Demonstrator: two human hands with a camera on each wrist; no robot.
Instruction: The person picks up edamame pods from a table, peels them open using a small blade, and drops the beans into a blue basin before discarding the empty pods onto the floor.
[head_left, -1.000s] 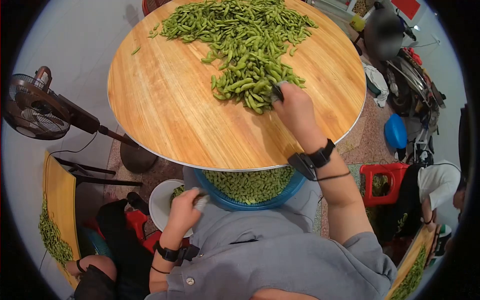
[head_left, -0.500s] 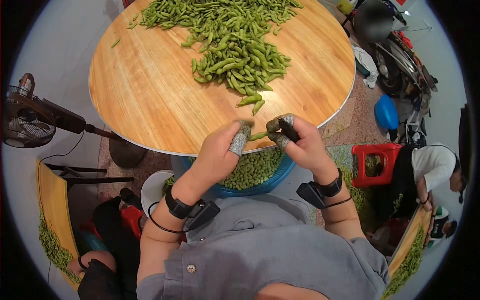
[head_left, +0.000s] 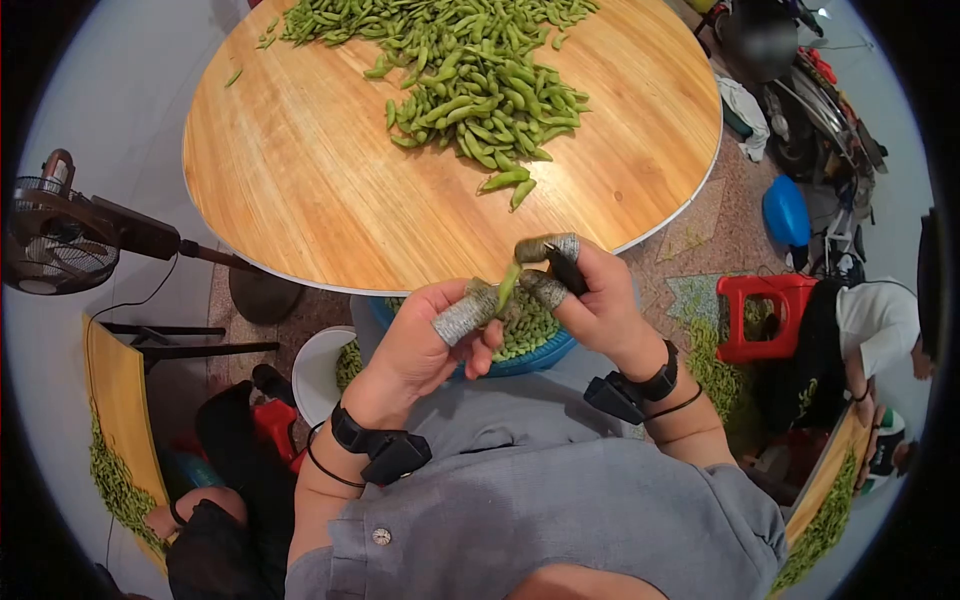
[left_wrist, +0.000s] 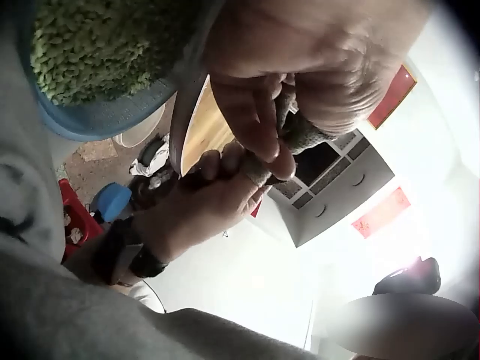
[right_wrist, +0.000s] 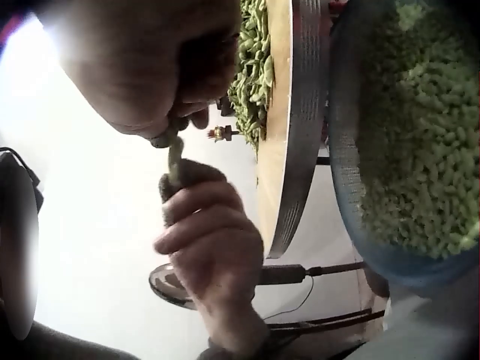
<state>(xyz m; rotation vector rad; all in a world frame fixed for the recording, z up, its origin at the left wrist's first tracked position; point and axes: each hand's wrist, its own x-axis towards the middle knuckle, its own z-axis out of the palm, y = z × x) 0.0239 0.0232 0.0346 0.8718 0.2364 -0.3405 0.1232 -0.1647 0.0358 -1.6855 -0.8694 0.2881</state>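
Observation:
A green edamame pod (head_left: pixel 508 288) stands upright between the two hands, just in front of the table edge. My left hand (head_left: pixel 405 345) pinches its lower end between thumb and forefinger, the other fingers curled below. At the upper end, the right hand (head_left: pixel 607 308) pinches it with wrapped thumb and forefinger. Grey wrapping covers the thumb and forefinger of both hands. A small black object (head_left: pixel 567 270) lies in the right hand's grip; its kind cannot be made out. In the right wrist view the pod (right_wrist: pixel 175 159) bridges both hands' fingertips. Shelled beans (right_wrist: pixel 420 150) fill a blue basin (right_wrist: pixel 346 187) below.
Heaped pods (head_left: pixel 480 90) cover the far part of the round wooden table (head_left: pixel 300 200), with several loose ones nearer. A white bucket (head_left: pixel 312 375) stands left of the basin, a fan (head_left: pixel 65 230) farther left. Right are a red stool (head_left: pixel 735 315) and a person (head_left: pixel 875 320).
The right hand came back from the pod heap to the near table edge with a pod. The left hand rose from beside the bucket to meet it; both now hold the pod, turned more upright.

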